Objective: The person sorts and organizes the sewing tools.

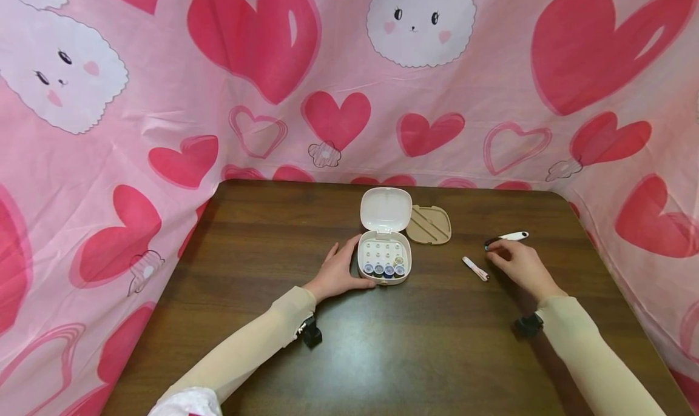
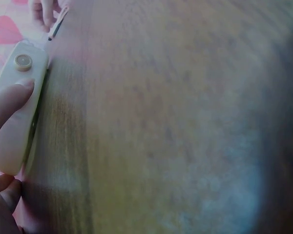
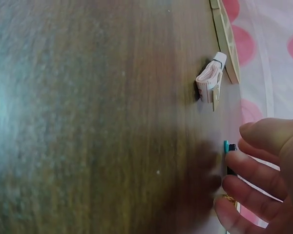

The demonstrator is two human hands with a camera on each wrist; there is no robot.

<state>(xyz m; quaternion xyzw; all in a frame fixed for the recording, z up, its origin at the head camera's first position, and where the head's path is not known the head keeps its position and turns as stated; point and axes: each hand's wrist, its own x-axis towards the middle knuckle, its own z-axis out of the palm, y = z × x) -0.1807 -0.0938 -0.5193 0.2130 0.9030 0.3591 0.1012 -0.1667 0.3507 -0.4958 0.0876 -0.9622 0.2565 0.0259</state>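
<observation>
An open white sewing box stands on the table with its lid tipped back. Thread spools, mostly blue and one yellowish, sit on pegs along its front and right. My left hand holds the box at its front left corner, thumb against the front wall, fingers round the left side. By a slim tool with a white end and dark part hovers my right hand. Its fingers are loosely bent and spread in the right wrist view, partly hiding small teal and black pieces.
Between the box and my right hand lies a folded white measuring tape. A tan tray with slots rests to the right of the lid. Pink heart-patterned cloth hangs around the brown table.
</observation>
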